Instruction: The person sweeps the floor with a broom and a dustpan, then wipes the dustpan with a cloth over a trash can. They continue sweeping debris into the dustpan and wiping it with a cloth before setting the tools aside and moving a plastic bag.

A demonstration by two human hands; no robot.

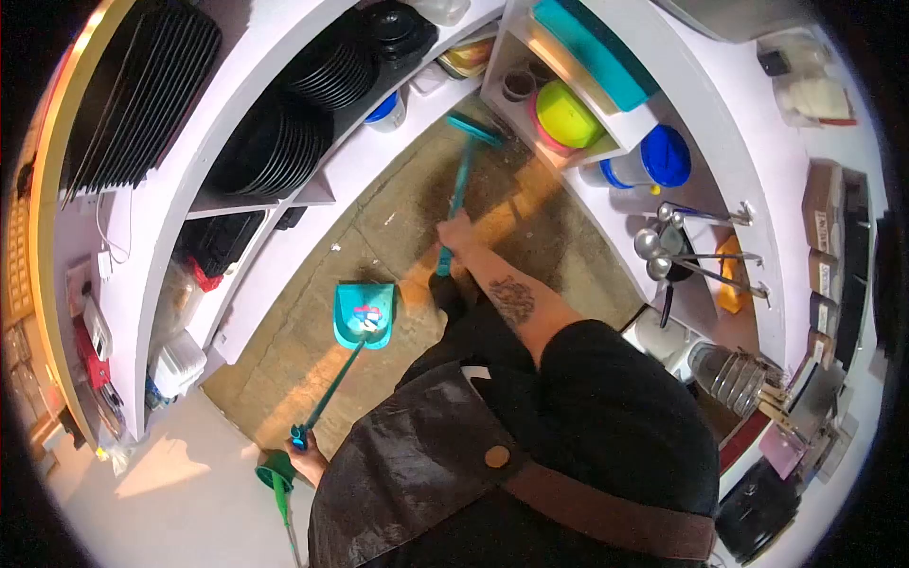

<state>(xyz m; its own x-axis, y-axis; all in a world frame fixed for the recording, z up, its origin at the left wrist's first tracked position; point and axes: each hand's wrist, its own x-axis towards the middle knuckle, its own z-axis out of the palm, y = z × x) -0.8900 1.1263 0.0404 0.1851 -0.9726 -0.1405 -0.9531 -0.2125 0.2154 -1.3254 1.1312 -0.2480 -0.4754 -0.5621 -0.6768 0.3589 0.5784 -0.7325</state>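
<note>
My right hand [454,233] is closed around the teal handle of a broom [462,180], whose flat head rests on the floor at the far corner, below the shelves. At the lower left, my left hand [308,461] grips the upper end of a long-handled teal dustpan [338,318]. The pan lies on the floor with some small pieces of litter [367,319] in it, pink, white and blue. Some fingers of my left hand are hidden behind the handle and my apron. The broom head and the dustpan are well apart.
White shelves on the left hold stacked black plates [270,151]. A blue-lidded bucket [663,156] and hanging ladles [653,244] are on the right. A green brush-like tool [276,473] stands beside my left hand. Small white scraps [336,248] lie on the floor [284,369].
</note>
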